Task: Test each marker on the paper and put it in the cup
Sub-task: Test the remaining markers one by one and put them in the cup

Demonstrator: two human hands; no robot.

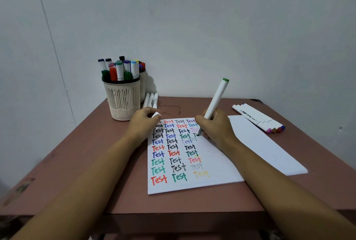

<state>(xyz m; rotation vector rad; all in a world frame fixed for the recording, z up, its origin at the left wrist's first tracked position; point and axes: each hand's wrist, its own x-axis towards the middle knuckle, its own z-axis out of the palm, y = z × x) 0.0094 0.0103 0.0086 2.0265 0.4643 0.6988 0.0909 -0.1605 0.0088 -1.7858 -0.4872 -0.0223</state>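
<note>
My right hand [215, 128] grips a white marker with a green end [216, 99], its dark tip touching the paper [215, 162] beside a half-written word. The sheet carries several rows of "Test" in many colours. My left hand [143, 122] rests on the paper's top left corner, its fingers curled round a small white piece [156, 114] that looks like the marker's cap. A beige slotted cup [123, 101] full of markers stands at the back left of the table.
Three white markers [151, 100] lie behind my left hand beside the cup. Several more markers [258, 117] lie at the right, past a second white sheet [269, 149]. A second cup is partly hidden behind the first. The wall rises right behind the brown table [86, 153].
</note>
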